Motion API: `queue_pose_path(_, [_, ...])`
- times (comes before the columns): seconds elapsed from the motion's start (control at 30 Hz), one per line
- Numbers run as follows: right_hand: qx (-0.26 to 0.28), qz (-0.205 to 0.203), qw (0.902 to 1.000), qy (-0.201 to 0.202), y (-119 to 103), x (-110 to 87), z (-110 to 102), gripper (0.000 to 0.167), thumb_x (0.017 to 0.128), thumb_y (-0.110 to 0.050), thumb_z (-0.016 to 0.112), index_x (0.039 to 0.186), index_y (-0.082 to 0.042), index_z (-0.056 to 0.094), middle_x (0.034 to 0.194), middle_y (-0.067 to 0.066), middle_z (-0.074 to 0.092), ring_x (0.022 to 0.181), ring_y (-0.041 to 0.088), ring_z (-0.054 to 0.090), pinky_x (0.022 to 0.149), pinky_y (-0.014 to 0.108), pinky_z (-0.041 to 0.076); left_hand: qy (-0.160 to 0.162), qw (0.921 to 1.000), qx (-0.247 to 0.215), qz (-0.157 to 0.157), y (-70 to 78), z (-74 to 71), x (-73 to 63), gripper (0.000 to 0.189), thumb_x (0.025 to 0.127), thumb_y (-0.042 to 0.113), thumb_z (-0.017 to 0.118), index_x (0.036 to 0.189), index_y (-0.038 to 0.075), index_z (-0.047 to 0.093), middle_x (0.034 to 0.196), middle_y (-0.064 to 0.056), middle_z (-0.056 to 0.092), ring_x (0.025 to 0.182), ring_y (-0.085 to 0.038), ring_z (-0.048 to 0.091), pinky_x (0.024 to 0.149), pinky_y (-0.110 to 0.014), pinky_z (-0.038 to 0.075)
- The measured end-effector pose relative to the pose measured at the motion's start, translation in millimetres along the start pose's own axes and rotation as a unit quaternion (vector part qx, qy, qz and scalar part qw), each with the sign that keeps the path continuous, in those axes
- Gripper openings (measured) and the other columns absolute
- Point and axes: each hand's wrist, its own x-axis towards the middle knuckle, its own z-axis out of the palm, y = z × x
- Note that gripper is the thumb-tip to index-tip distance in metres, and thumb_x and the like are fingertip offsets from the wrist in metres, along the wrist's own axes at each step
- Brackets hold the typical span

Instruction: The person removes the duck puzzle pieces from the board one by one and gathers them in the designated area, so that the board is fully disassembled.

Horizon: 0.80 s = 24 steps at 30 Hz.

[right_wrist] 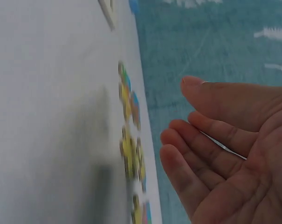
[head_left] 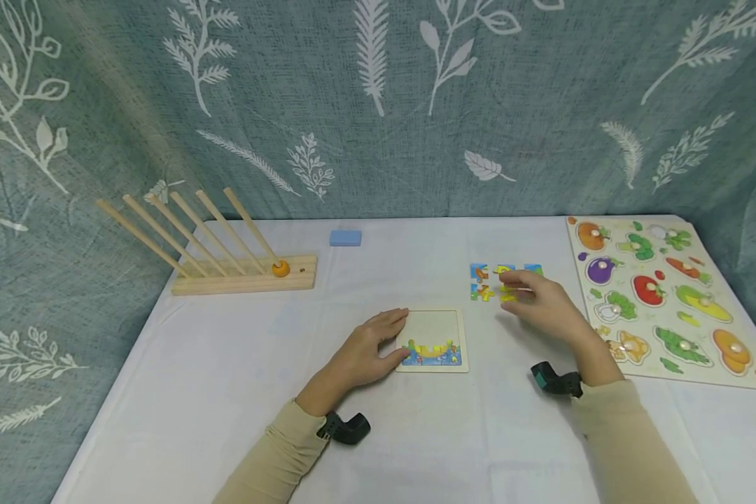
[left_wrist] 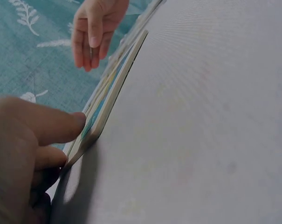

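My left hand (head_left: 372, 348) rests against the left side of a small framed jigsaw board (head_left: 433, 325), its thumb over the lower left corner and its fingertips at the upper left. Joined blue and yellow pieces fill the lower part of the board; bare backing shows above them. In the left wrist view, the thumb touches the board's frame (left_wrist: 113, 93). Over a group of loose jigsaw pieces (head_left: 479, 271) hovers my right hand (head_left: 544, 308), partly hiding them. Its fingers are loosely bent and spread from the thumb, with nothing between them in the right wrist view.
A vegetable knob puzzle (head_left: 652, 329) lies at the right, beside the right forearm. To the back left stands a wooden peg rack (head_left: 246, 282) with slanted rods and an orange bead (head_left: 281, 269). A blue block (head_left: 345, 239) lies near the back edge.
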Motion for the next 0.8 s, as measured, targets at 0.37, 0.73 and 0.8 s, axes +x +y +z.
queue_pose_path(0.37, [0.020,-0.099,0.9909,-0.089,-36,-2.0,46,0.048,0.086,-0.007,0.068,0.129,0.004,0.052,0.128,0.019,0.057,0.119,0.033,0.055,0.102,0.043,0.046,-0.021,0.9998,0.001,-0.001,2.2,-3.2,-0.6,0.066,0.083,0.030,0.065,0.136,-0.005,0.047,0.146,-0.009,0.044,0.137,-0.024,0.038,0.116,-0.038,0.028])
queue_pose_path(0.73, [0.055,-0.126,0.9767,-0.165,-57,-7.2,83,0.045,0.087,-0.006,0.067,0.129,0.001,0.052,0.127,0.017,0.057,0.111,0.029,0.061,0.094,0.034,0.052,-0.034,0.9991,0.016,0.020,-1.6,-3.0,-0.6,0.067,0.083,0.029,0.065,0.137,-0.006,0.045,0.147,-0.011,0.042,0.139,-0.025,0.036,0.117,-0.041,0.027])
queue_pose_path(0.8, [0.055,-0.123,0.9778,-0.161,-58,-6.6,90,0.043,0.087,-0.004,0.066,0.128,0.001,0.053,0.126,0.016,0.058,0.108,0.028,0.062,0.092,0.032,0.053,-0.037,0.9990,0.016,0.022,-1.7,-3.3,-0.7,0.068,0.083,0.029,0.064,0.138,-0.005,0.044,0.148,-0.011,0.041,0.139,-0.024,0.035,0.117,-0.040,0.027])
